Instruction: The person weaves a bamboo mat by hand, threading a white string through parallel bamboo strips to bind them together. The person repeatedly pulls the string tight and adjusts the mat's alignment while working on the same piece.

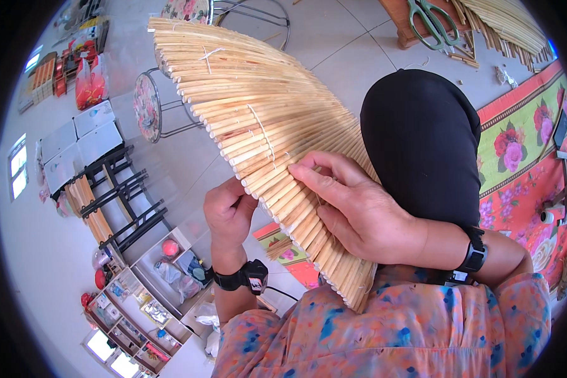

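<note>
A mat of pale peeled sticks [258,104], laid side by side and bound with white thread [261,135], stretches from my lap to the upper left. It fans and curves. My right hand [365,211] rests on its upper face, with thumb and forefinger brought together near the end of the thread stitch. Whatever those fingertips grip is too small to make out. At the mat's left edge my left hand [229,211] is closed, its fingertips against or behind the stick ends. Anything inside it is hidden. A short tied thread [209,57] shows farther up the mat.
Green-handled scissors [431,25] lie on a wooden stool [404,19] at the top right, near another bundle of sticks [501,25]. My black-clad knee [419,138] rises beside the mat. Round flowered stools [147,107] stand at left, and a floral cloth [516,157] lies at right.
</note>
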`<state>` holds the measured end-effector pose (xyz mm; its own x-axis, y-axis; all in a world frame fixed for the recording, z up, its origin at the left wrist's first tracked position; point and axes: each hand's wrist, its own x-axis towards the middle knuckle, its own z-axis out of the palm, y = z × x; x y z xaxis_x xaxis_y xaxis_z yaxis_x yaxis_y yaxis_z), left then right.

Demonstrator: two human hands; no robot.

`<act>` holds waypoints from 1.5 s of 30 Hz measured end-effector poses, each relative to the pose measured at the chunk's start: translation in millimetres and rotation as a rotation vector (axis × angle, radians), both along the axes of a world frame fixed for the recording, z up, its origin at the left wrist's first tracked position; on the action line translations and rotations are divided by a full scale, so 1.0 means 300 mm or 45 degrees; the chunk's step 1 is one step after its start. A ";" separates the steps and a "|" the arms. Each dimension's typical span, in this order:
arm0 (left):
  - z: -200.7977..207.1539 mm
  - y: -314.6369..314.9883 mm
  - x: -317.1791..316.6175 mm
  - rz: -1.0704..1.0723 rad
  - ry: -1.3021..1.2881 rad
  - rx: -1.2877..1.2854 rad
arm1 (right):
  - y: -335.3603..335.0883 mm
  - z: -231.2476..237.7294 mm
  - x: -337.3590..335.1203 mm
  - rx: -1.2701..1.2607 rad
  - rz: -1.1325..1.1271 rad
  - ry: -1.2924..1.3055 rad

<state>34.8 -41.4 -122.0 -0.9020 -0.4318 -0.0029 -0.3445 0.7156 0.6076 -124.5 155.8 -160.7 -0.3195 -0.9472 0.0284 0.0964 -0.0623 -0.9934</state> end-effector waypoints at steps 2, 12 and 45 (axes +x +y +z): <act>-0.005 -0.004 0.003 -0.011 0.008 -0.030 | -0.005 0.006 -0.001 -0.005 -0.049 0.029; -0.026 0.020 0.026 0.038 0.141 0.097 | -0.011 0.000 0.002 -0.018 -0.024 0.081; 0.002 0.067 -0.011 0.196 0.041 0.180 | -0.006 0.010 -0.016 0.043 0.067 0.150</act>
